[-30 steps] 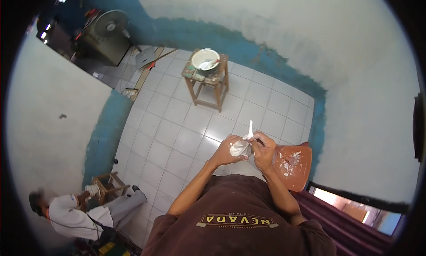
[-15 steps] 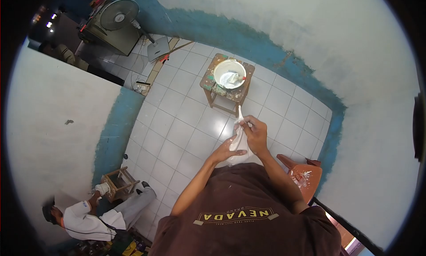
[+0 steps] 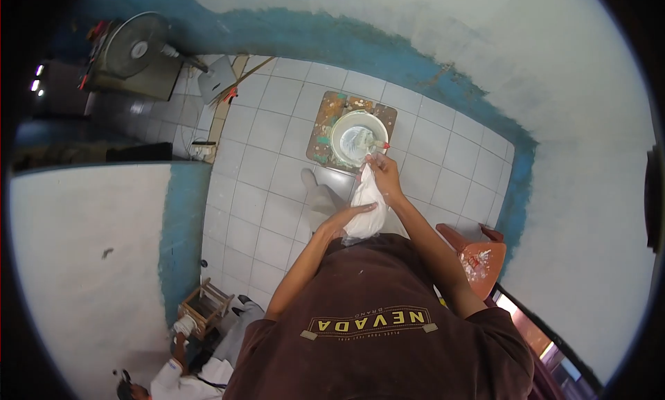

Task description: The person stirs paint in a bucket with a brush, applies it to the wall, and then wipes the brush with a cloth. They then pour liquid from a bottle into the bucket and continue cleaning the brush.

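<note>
A plastic bag filled with white material point(image 3: 367, 207) hangs before my body, its narrow top pointing at the bucket. My left hand point(image 3: 344, 218) is wrapped around the bag's side, with the thumb lying across its front. Higher up, my right hand point(image 3: 386, 175) pinches the narrow top end of the bag, close to the near rim of the bucket. The white bucket point(image 3: 337, 138) has pale material inside and a red-tipped item point(image 3: 383, 145) at its right side. Under it is a paint-spattered wooden stool point(image 3: 323, 133).
A co-worker point(image 3: 181, 379) in a white top sits lower left beside a small wooden stool point(image 3: 206, 304). An orange chair point(image 3: 483, 261) with white splatter stands right. A standing fan point(image 3: 138, 49) is at upper left. Blue-and-white walls point(image 3: 415, 60) surround the tiled floor point(image 3: 263, 157).
I have come nearer the stool and bucket, a foot now showing beside the stool. The bag's top has moved up to the bucket's rim, both hands still on the bag.
</note>
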Demonstrator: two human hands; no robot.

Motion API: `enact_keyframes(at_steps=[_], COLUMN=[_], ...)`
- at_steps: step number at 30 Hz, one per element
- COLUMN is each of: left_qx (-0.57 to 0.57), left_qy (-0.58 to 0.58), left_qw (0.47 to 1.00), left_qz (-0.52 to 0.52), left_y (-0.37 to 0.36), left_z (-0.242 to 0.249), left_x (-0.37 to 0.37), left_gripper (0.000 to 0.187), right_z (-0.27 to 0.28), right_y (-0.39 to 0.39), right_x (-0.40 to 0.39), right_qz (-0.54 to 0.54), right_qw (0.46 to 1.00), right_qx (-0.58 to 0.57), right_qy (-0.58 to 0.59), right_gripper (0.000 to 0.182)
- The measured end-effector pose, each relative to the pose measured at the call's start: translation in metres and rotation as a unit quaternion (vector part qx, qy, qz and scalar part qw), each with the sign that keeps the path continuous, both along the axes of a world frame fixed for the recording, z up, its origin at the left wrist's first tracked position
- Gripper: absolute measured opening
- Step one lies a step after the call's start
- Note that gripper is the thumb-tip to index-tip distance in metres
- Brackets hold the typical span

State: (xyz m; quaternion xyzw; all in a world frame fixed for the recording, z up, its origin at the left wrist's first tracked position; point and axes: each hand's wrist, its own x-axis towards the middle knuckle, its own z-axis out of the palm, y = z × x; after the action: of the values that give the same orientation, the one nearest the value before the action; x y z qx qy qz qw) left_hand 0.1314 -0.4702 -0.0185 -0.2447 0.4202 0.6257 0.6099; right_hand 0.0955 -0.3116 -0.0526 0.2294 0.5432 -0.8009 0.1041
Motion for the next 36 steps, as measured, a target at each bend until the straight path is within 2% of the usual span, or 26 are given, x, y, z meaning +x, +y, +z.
enact_keyframes(at_steps=[2,4,7,9,10,12,16,18,21,24,27,30,32,36], left_qx=[-0.007,-0.016,0.0,-0.016,-0.011,-0.038,-0.018,-0.026,0.005,0.006,0.02,-0.014,-0.011,-0.031], left_qy=[0.067,0.046,0.042,0.126,0.12,0.186,0.168,0.203,0.207,0.233,0.26,0.282,0.272,0.28], left_qw=[0.997,0.995,0.987,0.973,0.972,0.942,0.932,0.917,0.922,0.921,0.924,0.902,0.909,0.915], left_qz=[-0.024,-0.084,-0.154,-0.191,-0.201,-0.277,-0.32,-0.343,-0.327,-0.311,-0.279,-0.326,-0.317,-0.29], left_y=[-0.008,-0.018,-0.032,-0.037,-0.04,-0.044,-0.051,-0.047,-0.042,-0.038,-0.035,-0.029,-0.027,-0.022], left_z=[-0.028,-0.015,-0.028,-0.032,-0.036,-0.042,-0.06,-0.069,-0.063,-0.065,-0.071,-0.054,-0.044,-0.049], left_x=[-0.025,-0.062,-0.104,-0.121,-0.128,-0.137,-0.144,-0.146,-0.151,-0.151,-0.152,-0.163,-0.164,-0.16], left_gripper=[0.063,0.058,0.054,0.053,0.053,0.051,0.051,0.049,0.048,0.047,0.048,0.049,0.048,0.044], right_z=[-0.035,-0.069,-0.139,-0.13,-0.126,-0.126,-0.136,-0.133,-0.126,-0.125,-0.124,-0.152,-0.165,-0.149], right_y=[-0.01,-0.025,-0.043,-0.05,-0.055,-0.057,-0.056,-0.054,-0.05,-0.046,-0.045,-0.035,-0.028,-0.023], right_x=[-0.016,-0.019,-0.032,-0.039,-0.044,-0.053,-0.051,-0.054,-0.059,-0.066,-0.069,-0.076,-0.076,-0.084], right_qz=[-0.005,-0.036,-0.081,-0.092,-0.097,-0.111,-0.107,-0.096,-0.097,-0.084,-0.115,-0.056,0.028,0.054], right_qw=[0.999,0.997,0.981,0.977,0.974,0.969,0.96,0.954,0.953,0.953,0.957,0.957,0.941,0.931], right_qx=[0.002,0.028,0.098,0.078,0.049,0.048,0.066,0.078,0.062,0.107,0.049,0.112,0.208,0.211], right_qy=[-0.035,-0.068,-0.148,-0.176,-0.197,-0.215,-0.251,-0.273,-0.279,-0.271,-0.262,-0.262,-0.264,-0.292], right_gripper=[0.024,0.023,0.023,0.024,0.025,0.026,0.028,0.031,0.031,0.032,0.031,0.032,0.037,0.041])
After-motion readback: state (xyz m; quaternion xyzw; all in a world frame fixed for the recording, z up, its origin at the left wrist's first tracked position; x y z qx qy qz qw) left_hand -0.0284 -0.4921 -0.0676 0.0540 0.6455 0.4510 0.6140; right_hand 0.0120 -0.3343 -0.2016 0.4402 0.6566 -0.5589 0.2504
